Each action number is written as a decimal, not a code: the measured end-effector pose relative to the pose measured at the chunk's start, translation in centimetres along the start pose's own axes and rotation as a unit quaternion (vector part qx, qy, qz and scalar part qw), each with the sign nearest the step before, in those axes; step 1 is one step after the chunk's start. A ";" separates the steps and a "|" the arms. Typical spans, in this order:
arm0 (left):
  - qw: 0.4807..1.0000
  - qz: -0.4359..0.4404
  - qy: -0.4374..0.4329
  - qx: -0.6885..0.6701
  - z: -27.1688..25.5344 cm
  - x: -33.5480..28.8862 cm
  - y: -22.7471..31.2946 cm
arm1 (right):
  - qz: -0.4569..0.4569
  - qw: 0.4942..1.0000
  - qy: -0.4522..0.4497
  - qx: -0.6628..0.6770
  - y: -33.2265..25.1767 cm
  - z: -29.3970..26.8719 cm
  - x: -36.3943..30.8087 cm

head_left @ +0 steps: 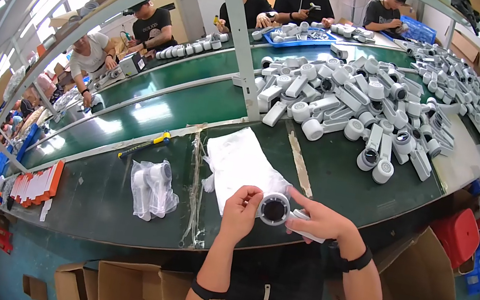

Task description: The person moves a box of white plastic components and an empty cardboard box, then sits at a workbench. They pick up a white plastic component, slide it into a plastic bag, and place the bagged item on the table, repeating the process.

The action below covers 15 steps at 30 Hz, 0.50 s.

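Note:
Above the near edge of the bench I hold a white plastic handheld device [274,210] with a round, dark-centred head facing up. My left hand [240,209] pinches the left side of that head between thumb and fingers. The fingers of my right hand [322,221] are wrapped round the white handle at the right. Just beyond my hands lies a stack of thin white plastic bags [243,162]. To its left rest bagged white devices [153,189] in clear plastic. Farther right, a large heap of loose similar devices [351,99] covers the bench.
A yellow-and-black knife-like tool [145,145] lies by the metal frame [236,27]. Orange-and-white flat boxes [37,183] stand at the left end. Open cartons [129,288] sit below the bench, near a red stool [454,238]. Co-workers [305,1] work across the green conveyor belt [173,93].

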<state>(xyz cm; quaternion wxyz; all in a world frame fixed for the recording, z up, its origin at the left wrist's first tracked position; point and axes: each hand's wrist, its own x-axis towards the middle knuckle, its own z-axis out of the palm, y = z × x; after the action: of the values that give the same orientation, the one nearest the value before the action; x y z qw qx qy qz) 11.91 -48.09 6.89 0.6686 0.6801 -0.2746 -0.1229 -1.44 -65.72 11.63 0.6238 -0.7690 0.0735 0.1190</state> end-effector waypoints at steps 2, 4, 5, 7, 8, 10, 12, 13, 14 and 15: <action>1.000 -0.006 -0.004 -0.003 -1.0 0.0 0.3 | -0.038 0.996 -0.070 0.031 0.6 -0.3 1.3; 1.000 -0.012 -0.009 -0.008 -1.5 -0.1 0.5 | -0.035 0.999 -0.041 -0.003 1.6 0.1 2.2; 1.000 -0.004 -0.004 -0.001 -1.8 -0.1 0.5 | -0.032 0.999 -0.014 -0.037 1.3 0.6 2.4; 1.000 0.003 0.003 0.007 -2.1 -0.2 0.6 | -0.009 0.999 0.022 -0.027 0.3 1.6 1.9; 0.999 0.015 0.017 0.028 -2.1 -0.3 0.8 | 0.015 0.998 0.061 -0.017 -0.3 2.1 1.6; 0.998 0.027 0.031 0.049 -2.0 -0.6 1.3 | 0.017 0.994 0.103 -0.008 0.1 2.8 1.8; 0.978 0.129 0.027 0.161 -1.5 -1.1 1.9 | 0.019 0.989 0.146 0.000 0.3 3.5 1.9; 0.978 0.129 0.026 0.160 -1.2 -1.2 2.0 | 0.025 0.986 0.164 0.007 0.2 3.8 2.0; 0.961 0.206 0.009 0.184 -0.8 -1.3 1.9 | 0.031 0.983 0.182 0.013 0.3 4.2 2.2; 0.937 0.281 -0.008 0.207 -0.4 -1.4 2.0 | 0.031 0.983 0.181 0.013 0.5 4.5 2.5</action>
<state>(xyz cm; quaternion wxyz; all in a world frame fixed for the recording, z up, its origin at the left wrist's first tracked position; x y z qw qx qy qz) 10.53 -46.95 8.60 0.5180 0.6975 -0.4792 0.1245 0.42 -61.30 9.63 0.6063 -0.7668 0.2107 -0.0034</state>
